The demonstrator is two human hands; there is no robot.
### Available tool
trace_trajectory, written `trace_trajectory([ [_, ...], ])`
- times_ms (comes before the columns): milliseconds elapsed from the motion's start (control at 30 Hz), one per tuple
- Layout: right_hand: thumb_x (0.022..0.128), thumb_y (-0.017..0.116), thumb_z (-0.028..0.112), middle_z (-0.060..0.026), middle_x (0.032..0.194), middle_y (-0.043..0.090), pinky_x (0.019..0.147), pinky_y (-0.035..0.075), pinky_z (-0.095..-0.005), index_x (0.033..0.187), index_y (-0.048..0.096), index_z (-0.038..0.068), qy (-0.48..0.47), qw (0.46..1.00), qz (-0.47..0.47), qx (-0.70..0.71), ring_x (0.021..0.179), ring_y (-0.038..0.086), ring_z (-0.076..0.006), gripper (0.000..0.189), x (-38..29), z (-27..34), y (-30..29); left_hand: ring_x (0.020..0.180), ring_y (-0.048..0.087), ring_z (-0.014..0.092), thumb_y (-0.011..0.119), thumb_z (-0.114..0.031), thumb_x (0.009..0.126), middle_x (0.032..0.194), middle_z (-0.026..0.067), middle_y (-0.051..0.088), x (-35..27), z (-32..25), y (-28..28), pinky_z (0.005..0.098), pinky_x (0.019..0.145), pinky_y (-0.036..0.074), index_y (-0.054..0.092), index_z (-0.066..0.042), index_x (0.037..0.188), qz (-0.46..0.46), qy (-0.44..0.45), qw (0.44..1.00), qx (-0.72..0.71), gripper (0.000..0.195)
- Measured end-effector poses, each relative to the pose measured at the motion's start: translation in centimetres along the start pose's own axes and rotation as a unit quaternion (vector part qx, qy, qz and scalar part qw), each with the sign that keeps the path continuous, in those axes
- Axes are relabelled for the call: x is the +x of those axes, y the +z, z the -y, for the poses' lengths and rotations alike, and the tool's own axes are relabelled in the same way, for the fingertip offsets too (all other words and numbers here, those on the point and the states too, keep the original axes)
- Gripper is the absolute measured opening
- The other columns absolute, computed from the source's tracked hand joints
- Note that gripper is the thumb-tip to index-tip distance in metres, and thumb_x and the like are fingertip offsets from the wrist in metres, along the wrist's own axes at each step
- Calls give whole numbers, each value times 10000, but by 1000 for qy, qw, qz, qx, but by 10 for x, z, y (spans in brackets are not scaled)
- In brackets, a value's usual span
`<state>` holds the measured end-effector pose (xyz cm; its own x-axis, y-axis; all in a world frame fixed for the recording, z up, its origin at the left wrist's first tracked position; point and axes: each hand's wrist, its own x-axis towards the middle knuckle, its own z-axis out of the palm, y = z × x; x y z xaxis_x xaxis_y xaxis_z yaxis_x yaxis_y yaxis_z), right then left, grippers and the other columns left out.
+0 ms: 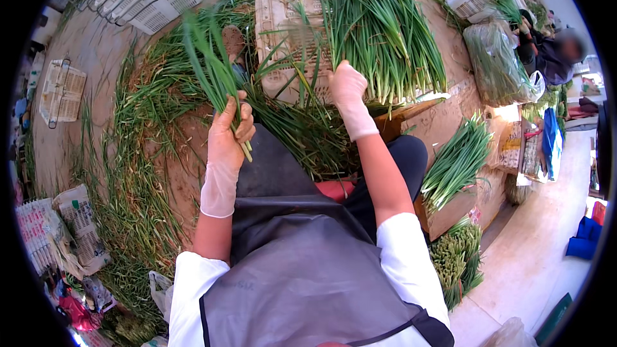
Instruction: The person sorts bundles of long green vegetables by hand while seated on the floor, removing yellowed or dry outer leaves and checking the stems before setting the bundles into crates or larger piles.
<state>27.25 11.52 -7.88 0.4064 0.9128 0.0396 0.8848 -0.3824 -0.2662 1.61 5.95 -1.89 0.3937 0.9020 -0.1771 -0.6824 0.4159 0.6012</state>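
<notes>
In my gloved left hand (231, 127) is a small bunch of green leafy stalks (209, 62), the pale ends pointing down toward the apron and the leaves fanning up. My gloved right hand (348, 84) has its fingers curled at the left edge of a large pile of the same long green stalks (385, 33); whether it grips a stalk cannot be made out. The pile lies on an upturned cream plastic crate (289, 33), white ends toward me. Loose leaves hang over the crate's near side. A dark apron (299, 270) covers my lap.
Leaf trimmings (149, 202) litter the ground at left. Stacked white crates (164, 0) stand at upper left. At right, a neat bunch of stalks (458, 159) rests on a cardboard box (446, 217), with tied bundles (455, 260) below. Another person (554, 58) sits at upper right beside a filled plastic bag (496, 62).
</notes>
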Motion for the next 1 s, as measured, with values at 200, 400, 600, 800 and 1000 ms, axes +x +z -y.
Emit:
trace_trajectory([
  [200,825,618,242,-115,683,631,535,468,-331,801,589,-12,29,916,126,380,570,609,-211,257,-44,4,-28,437,254,26,553,-252,928,689,-38,440,4,35,-24,179,373,176,583,-37,1092,-112,-144,982,-51,272],
  [400,816,679,179,-34,651,572,500,416,-233,805,559,3,33,806,284,518,533,508,-80,213,-148,12,-40,525,427,25,703,-219,816,802,-32,628,6,72,15,187,429,277,660,-100,979,-161,-176,970,40,206],
  [600,908,579,157,14,626,540,518,381,-218,791,599,1,94,685,250,678,562,474,-58,196,-158,20,-22,534,420,35,697,-224,820,757,-37,601,-3,76,2,190,446,276,644,-83,943,-142,-170,966,130,194],
  [800,923,554,138,25,607,506,508,355,-215,732,566,5,100,761,60,638,556,428,-44,233,-172,24,-10,535,459,92,717,-202,805,736,-13,579,-6,88,13,235,518,370,601,-73,909,-158,-86,972,153,202],
  [1000,842,620,276,-162,874,613,701,472,-442,959,576,19,-11,976,92,197,809,601,-377,285,-167,-34,-4,600,574,150,628,-105,864,834,96,634,-3,63,12,265,536,477,532,-17,1010,-142,-36,986,83,195],
])
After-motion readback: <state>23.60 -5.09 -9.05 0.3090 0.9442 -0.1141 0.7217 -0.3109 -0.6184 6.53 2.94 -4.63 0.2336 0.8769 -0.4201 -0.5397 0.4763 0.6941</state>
